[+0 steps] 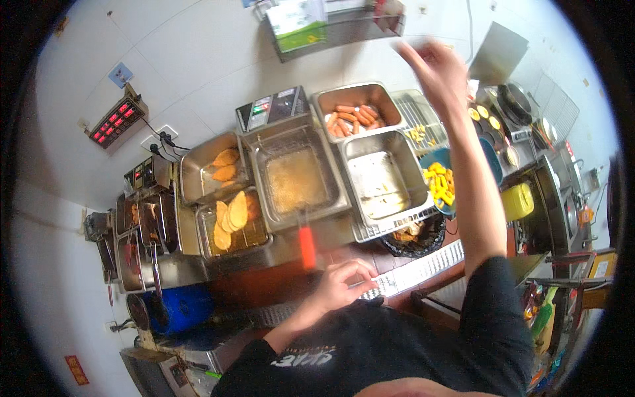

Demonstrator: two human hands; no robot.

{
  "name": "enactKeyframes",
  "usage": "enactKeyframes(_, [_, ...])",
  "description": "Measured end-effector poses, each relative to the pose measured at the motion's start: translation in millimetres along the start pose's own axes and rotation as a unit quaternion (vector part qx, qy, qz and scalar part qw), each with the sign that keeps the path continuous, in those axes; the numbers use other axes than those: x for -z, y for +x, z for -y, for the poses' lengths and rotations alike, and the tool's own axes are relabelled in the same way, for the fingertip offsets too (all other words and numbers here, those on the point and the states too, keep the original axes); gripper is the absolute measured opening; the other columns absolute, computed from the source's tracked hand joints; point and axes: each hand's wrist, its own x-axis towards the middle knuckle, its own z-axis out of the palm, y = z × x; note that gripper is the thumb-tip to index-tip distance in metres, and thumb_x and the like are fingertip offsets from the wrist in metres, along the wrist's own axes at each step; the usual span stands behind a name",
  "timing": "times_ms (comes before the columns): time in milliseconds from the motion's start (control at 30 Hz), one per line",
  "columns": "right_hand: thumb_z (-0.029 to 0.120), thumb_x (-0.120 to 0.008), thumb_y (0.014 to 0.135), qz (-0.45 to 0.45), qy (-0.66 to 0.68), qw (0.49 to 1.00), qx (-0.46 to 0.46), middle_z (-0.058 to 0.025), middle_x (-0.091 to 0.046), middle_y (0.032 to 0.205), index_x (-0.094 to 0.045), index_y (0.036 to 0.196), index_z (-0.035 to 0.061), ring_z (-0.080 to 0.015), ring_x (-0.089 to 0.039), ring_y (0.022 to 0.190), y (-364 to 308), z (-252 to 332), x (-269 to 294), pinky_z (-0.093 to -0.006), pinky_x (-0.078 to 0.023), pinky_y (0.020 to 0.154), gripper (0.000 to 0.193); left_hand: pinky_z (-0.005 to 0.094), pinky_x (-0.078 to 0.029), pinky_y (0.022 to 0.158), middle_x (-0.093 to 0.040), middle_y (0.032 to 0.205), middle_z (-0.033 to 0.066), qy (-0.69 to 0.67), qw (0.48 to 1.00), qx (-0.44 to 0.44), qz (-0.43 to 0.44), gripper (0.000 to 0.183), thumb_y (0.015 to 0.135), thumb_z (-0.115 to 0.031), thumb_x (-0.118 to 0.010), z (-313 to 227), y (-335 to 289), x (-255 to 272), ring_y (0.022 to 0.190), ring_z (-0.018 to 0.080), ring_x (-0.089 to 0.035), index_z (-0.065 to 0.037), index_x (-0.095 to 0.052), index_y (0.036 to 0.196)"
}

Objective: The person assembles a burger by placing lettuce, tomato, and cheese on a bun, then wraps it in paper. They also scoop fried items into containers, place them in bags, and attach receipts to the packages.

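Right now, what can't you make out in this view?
Head view, right hand: blur hides whether it holds anything small.
Head view, left hand: curled fingers hide the palm.
Head view, fryer: foam hides what lies beneath.
Head view, teal bowl: right forearm covers part.

Bright light whitens the tiled wall [198, 56]; soft shadow lies under its rack [357, 30]; the raised right hand [436, 71] is blurred; edges bend toward black corners.
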Motion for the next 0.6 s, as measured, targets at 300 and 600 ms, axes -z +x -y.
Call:
enactKeyframes(300, [0.046,-0.084,0.072,0.12,-0.19,0.962,-0.153,-0.0282,-0.075,0.09,-0.077,0.087,-0.0061,-0.0377,-0.077,0.089,221,-33,-258,-0.0463,-0.061,0.082,0.054,0.0327,-0.058,0.078,-0.073,0.097,0.0138,-0.022,0.964,0.065,-0.256,0.012,0.099,-0.006,-0.07,15,-12,194,0.085,0.0181,-0.07,0.0,-0.064,0.09])
enactKeyframes(600, [0.047,-0.075,0.082,0.156,-0.242,0.946,-0.146,-0.0228,-0.077,0.092,-0.08,0.092,0.0018,-0.0351,-0.077,0.088,242,-79,-268,-0.0463,-0.06,0.081,0.047,0.0259,-0.052,0.08,-0.071,0.095,0.0069,-0.106,0.935,0.071,-0.331,0.008,0.103,-0.005,-0.065,35,6,246,0.084,0.0112,-0.064,0.001,-0.066,0.097])
